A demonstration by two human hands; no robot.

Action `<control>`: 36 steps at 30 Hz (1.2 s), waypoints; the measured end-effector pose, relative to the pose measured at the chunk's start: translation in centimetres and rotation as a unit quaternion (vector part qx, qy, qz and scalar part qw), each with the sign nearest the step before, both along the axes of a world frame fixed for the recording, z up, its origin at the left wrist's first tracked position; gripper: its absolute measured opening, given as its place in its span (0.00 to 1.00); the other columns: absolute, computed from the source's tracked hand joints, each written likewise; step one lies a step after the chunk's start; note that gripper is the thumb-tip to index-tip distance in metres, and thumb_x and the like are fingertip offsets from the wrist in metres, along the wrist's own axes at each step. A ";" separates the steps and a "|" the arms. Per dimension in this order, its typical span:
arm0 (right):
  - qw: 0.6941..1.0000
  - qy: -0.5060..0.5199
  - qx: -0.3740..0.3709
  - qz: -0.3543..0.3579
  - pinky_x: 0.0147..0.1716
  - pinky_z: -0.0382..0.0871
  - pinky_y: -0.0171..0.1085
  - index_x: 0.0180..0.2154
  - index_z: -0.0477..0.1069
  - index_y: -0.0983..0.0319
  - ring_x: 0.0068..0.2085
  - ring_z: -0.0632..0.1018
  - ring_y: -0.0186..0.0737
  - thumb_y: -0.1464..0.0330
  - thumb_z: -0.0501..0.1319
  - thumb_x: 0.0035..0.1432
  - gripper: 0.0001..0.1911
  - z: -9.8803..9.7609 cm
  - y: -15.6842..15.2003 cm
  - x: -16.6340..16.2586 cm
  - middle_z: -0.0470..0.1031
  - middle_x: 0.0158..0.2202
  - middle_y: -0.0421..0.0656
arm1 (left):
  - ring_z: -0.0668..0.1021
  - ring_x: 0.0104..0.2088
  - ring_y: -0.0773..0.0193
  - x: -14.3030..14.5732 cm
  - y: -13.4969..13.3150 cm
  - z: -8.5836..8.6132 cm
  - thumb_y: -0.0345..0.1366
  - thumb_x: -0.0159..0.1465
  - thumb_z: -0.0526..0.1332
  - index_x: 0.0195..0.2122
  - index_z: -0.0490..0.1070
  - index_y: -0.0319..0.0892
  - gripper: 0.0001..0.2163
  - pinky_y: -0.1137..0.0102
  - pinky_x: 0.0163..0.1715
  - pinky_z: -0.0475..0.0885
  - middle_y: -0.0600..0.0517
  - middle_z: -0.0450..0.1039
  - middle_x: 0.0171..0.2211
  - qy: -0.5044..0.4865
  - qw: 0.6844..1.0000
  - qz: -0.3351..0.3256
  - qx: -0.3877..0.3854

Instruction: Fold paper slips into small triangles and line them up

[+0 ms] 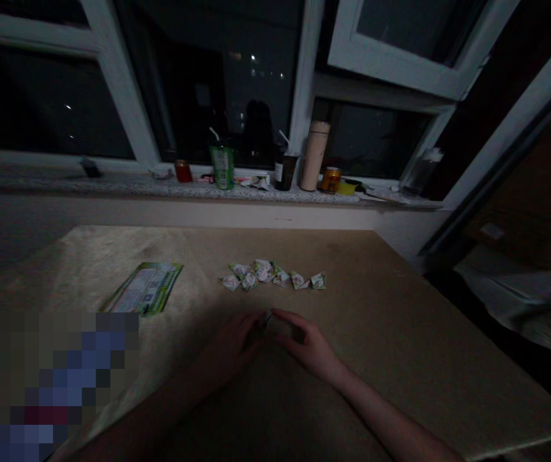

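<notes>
My left hand [234, 340] and my right hand [304, 343] meet low over the tan table [401, 333], fingertips pinched together on a small pale piece of paper [266, 319]. The scene is dim and the piece is barely visible. Just beyond my hands lies a row of several small folded paper pieces [270, 274], printed in green, white and pink. A flat green and white printed leaflet [143, 289] lies to the left of them.
On the stone windowsill [112, 185] stand a green cup with a straw [222, 165], a dark cup [285, 170], a tall beige flask [314, 156], a red can [183, 171] and an orange can [330, 179]. A blurred patch covers the lower left.
</notes>
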State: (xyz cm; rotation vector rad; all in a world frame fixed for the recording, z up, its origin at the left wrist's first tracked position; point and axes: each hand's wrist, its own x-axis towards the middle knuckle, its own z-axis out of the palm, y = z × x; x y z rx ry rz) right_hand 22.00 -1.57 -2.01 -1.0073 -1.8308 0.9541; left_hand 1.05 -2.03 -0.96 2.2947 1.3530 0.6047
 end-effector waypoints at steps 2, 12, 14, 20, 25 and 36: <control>1.000 0.013 0.010 0.025 0.56 0.64 0.44 0.55 0.67 0.57 0.55 0.72 0.44 0.68 0.63 0.55 0.24 0.2 -0.3 -0.3 0.72 0.54 0.44 | 0.74 0.45 0.56 0.3 0.1 -0.3 0.35 0.63 0.56 0.59 0.57 0.43 0.22 0.62 0.47 0.68 0.47 0.71 0.47 -0.040 0.999 0.001 -0.028; 0.963 -0.173 0.199 0.060 0.54 0.61 0.45 0.51 0.70 0.56 0.52 0.73 0.43 0.70 0.61 0.58 0.18 0.4 0.0 0.2 0.75 0.49 0.44 | 0.74 0.47 0.55 0.9 0.1 -0.2 0.37 0.63 0.56 0.49 0.65 0.44 0.13 0.62 0.49 0.67 0.49 0.73 0.46 -0.113 0.991 -0.007 -0.077; 0.957 -0.193 0.212 0.053 0.53 0.61 0.45 0.50 0.70 0.57 0.51 0.73 0.43 0.68 0.61 0.59 0.16 0.4 0.3 0.4 0.76 0.48 0.44 | 0.74 0.46 0.56 0.9 0.1 0.2 0.36 0.64 0.55 0.46 0.66 0.44 0.10 0.62 0.49 0.67 0.50 0.74 0.44 -0.119 0.990 -0.024 -0.077; 0.962 -0.176 0.188 0.086 0.58 0.57 0.43 0.51 0.69 0.58 0.55 0.70 0.42 0.69 0.62 0.59 0.17 0.3 0.6 0.6 0.72 0.53 0.45 | 0.74 0.47 0.58 0.2 0.6 0.0 0.34 0.64 0.54 0.48 0.66 0.44 0.12 0.64 0.50 0.66 0.50 0.72 0.47 -0.136 0.984 -0.058 -0.099; 0.976 -0.135 0.151 0.074 0.55 0.61 0.41 0.50 0.68 0.57 0.53 0.72 0.41 0.71 0.64 0.54 0.20 -0.2 0.7 0.4 0.73 0.52 0.44 | 0.70 0.53 0.58 -0.1 0.6 -1.1 0.40 0.69 0.48 0.52 0.65 0.45 0.14 0.62 0.56 0.61 0.49 0.70 0.52 -0.147 0.982 -0.046 -0.107; 0.979 -0.140 0.148 0.025 0.51 0.61 0.43 0.44 0.70 0.57 0.52 0.72 0.44 0.73 0.68 0.48 0.20 -0.4 1.0 0.5 0.73 0.50 0.45 | 0.68 0.57 0.59 -0.3 0.7 -1.5 0.36 0.70 0.45 0.56 0.62 0.43 0.17 0.61 0.58 0.59 0.48 0.66 0.57 -0.086 0.994 -0.061 -0.035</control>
